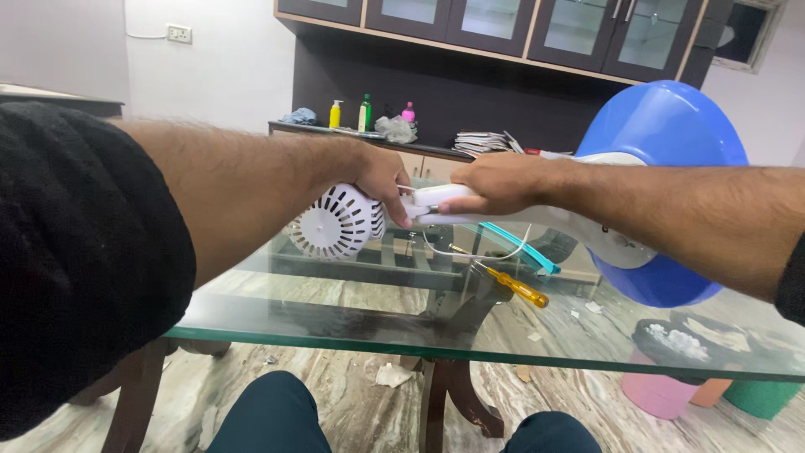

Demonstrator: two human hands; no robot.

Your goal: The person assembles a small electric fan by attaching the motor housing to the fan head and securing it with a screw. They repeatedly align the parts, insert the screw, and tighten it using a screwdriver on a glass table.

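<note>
Both arms reached out over the glass table, and the hands met above its middle. The left hand was curled closed on the vented white motor housing of a small fan, fingers wrapped over its upper right side where it joined the white stem. The right hand lay closed over that stem just beside the left, fingers pressed together along its top and thumb tucked under. The stem ran right under the right forearm to the fan's round blue and white base, which was held off the table at the right. A thin white wire looped down below the hands. On the glass, just near of them, lay a yellow-handled screwdriver beside a translucent teal-edged blade piece. Bottles stood on the far counter.
</note>
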